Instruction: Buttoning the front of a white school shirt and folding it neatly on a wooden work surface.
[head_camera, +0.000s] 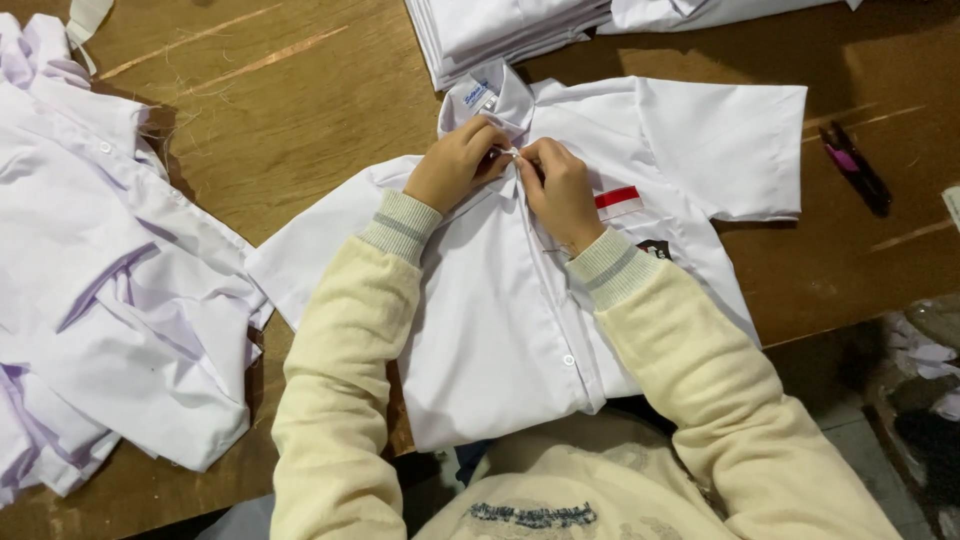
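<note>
Near the top middle of the frame, the left hand and right hand both pinched the collar of a white shirt lying flat on the wooden table. It looked soft, light and floppy, best held by its edges.

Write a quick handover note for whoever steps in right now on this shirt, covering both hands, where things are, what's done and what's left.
Left hand and right hand: both pinch the top of the placket just below the collar of the white shirt, which lies flat, front up, on the wooden table.
Done: lower buttons look fastened.
Left: the top closure.
Loose shirts lie left, a folded stack lies ahead, and small snips lie right.
</note>
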